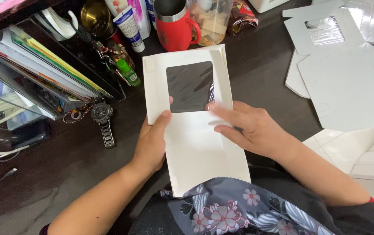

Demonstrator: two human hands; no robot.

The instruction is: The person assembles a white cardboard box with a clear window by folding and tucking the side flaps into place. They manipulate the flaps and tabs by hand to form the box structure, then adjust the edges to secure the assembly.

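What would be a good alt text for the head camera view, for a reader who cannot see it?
Two bare hands hold a flat white paper bag with a clear window over a dark desk: the left hand grips its left edge, the right hand presses on its front. A red mug, a wristwatch and flat white cartons lie around.

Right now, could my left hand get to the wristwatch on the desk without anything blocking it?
Probably yes. The left hand grips the white windowed box blank, and only bare dark desk lies between it and the wristwatch.
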